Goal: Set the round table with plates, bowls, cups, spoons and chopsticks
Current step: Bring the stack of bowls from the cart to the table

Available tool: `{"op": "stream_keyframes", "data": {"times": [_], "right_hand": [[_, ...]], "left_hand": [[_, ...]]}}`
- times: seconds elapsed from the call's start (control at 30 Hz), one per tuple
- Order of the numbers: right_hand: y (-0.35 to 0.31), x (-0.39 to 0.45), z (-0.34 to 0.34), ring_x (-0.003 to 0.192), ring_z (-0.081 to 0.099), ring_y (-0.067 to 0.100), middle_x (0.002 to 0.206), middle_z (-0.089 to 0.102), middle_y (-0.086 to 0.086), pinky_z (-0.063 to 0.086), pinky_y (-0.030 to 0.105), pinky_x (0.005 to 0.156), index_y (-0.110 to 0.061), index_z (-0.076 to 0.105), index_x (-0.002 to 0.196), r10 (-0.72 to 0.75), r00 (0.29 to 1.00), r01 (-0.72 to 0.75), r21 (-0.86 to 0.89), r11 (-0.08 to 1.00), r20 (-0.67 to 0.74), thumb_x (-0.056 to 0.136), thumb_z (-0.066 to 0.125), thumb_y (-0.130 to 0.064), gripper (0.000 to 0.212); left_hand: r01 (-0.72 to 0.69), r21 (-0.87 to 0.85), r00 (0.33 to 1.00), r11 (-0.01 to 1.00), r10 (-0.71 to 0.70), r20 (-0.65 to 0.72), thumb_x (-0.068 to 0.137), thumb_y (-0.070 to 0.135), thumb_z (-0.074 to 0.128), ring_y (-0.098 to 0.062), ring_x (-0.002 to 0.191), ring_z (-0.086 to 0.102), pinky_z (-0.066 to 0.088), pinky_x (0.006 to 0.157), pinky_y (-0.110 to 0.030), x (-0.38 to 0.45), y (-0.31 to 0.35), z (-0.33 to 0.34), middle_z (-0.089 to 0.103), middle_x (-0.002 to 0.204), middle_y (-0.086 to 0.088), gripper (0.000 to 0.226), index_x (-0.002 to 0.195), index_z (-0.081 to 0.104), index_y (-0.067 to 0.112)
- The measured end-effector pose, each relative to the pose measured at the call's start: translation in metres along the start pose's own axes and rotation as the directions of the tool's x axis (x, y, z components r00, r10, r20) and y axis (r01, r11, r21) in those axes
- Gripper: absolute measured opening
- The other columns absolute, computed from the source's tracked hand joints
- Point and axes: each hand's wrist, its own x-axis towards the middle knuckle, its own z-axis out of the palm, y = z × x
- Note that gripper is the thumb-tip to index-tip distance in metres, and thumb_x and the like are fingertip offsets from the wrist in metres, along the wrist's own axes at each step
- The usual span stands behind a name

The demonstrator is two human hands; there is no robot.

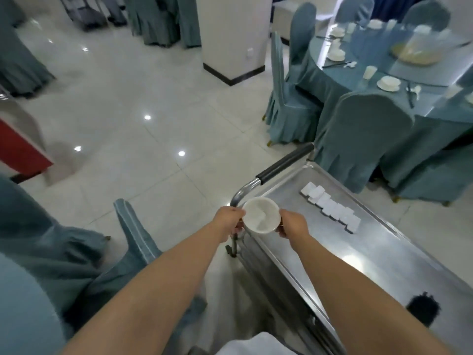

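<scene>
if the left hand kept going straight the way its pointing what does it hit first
Probably the white bowl that the left hand already touches at the rim; beyond it, the cart's metal handle. Depth is hard to judge.

A bowl point(261, 214) sits between the left hand point(229, 220) and right hand point(294, 223), above the near-left corner of a cart point(378, 254). A row of small blocks point(330, 207) lies on the cart top, farther right. Beyond, chairs point(358, 139) ring the round desk point(332, 80) bearing plates point(388, 83), cups point(369, 72) and chopsticks point(410, 94).

Both bare arms reach forward, left grip point(230, 219) and right grip point(294, 224) curled closed, facing inward
</scene>
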Motion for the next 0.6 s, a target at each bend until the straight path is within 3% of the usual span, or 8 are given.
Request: {"op": "stream_keyframes", "data": {"times": [0.13,0.27,0.33,0.4,0.6], "right_hand": [[-0.034,-0.04,0.084,0.06,0.054,0.024,0.066,0.06,0.015,0.045,0.033,0.061,-0.007,0.063,0.073,-0.091,0.992,0.097,-0.07,0.993,0.086,0.085,0.059,-0.025,0.022],[-0.059,-0.074,0.17,0.057,0.057,0.022,0.061,0.061,0.011,0.047,0.028,0.053,-0.007,0.061,0.07,-0.169,0.969,0.194,-0.134,0.972,0.181,0.089,0.05,-0.021,0.026],[-0.066,-0.096,0.218,0.061,0.059,0.026,0.066,0.064,0.015,0.049,0.032,0.059,-0.004,0.064,0.074,-0.169,0.958,0.209,-0.158,0.965,0.23,0.087,0.051,-0.022,0.026],[-0.067,-0.123,0.268,0.061,0.058,0.027,0.067,0.064,0.016,0.048,0.032,0.061,-0.002,0.066,0.075,-0.181,0.932,0.249,-0.19,0.95,0.314,0.085,0.052,-0.022,0.026],[-0.053,-0.186,0.385,0.053,0.054,0.022,0.059,0.061,0.01,0.044,0.028,0.053,-0.009,0.061,0.064,-0.169,0.822,0.393,-0.327,0.859,0.544,0.082,0.053,-0.026,0.027]], "left_hand": [[-0.053,-0.149,0.991,0.987,0.034,-0.128,0.095,0.02,0.059,-0.022,0.07,0.059,0.055,0.067,-0.033,-0.029,-0.003,-0.095,0.061,0.088,-0.011,0.016,0.102,0.06,0.006],[-0.105,-0.282,0.972,0.954,0.038,-0.233,0.095,0.021,0.06,-0.021,0.067,0.058,0.057,0.066,-0.032,-0.061,-0.02,-0.186,0.06,0.081,-0.009,0.014,0.093,0.061,0.007],[-0.144,-0.357,0.955,0.923,0.035,-0.294,0.094,0.02,0.06,-0.019,0.067,0.058,0.058,0.068,-0.033,-0.08,-0.035,-0.232,0.06,0.08,-0.009,0.014,0.095,0.063,0.006],[-0.183,-0.424,0.93,0.887,0.016,-0.367,0.094,0.019,0.059,-0.019,0.067,0.057,0.056,0.072,-0.035,-0.102,-0.056,-0.28,0.061,0.078,-0.008,0.015,0.097,0.064,0.006],[-0.243,-0.549,0.837,0.8,-0.113,-0.536,0.096,0.02,0.057,-0.018,0.064,0.056,0.049,0.059,-0.029,-0.156,-0.121,-0.38,0.059,0.077,-0.006,0.012,0.093,0.061,0.009]]}}
